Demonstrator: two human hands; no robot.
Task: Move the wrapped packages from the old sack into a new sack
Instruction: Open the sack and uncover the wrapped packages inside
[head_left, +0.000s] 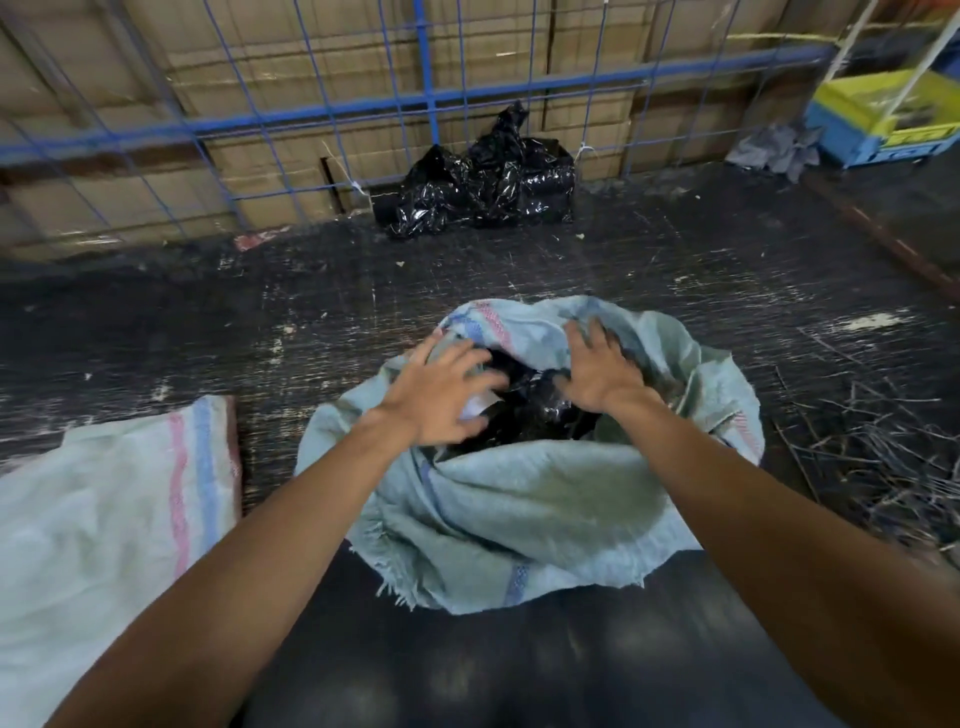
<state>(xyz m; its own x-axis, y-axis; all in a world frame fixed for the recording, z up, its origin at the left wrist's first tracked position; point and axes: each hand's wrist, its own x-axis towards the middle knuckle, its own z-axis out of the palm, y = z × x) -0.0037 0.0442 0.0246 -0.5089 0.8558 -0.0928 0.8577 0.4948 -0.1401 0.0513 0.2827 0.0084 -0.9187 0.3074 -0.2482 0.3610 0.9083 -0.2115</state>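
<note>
Both hands over the open sack mouth, reaching for the wrapped packages; nothing gripped yet.

Left hand (447, 392) has fingers spread wide, hovering over the black-wrapped packages (524, 410) inside the open sack (519, 509); right hand (597, 369) is likewise spread, at the far-right side of the sack mouth, near or touching the inner wall (cannot tell which). Judged step: pick-up, start of transfer. Next move calls for closing both hands around one slippery bundle and lifting it clear of the floppy rim. Counts: two woven sacks, the second sack (104, 509) lying flat and left of the open one, nothing visible in it; packages inside the open sack too dark and blurred to count; one black plastic heap (488, 176) beyond the sack, against the blue wire fence (363, 111).
</note>
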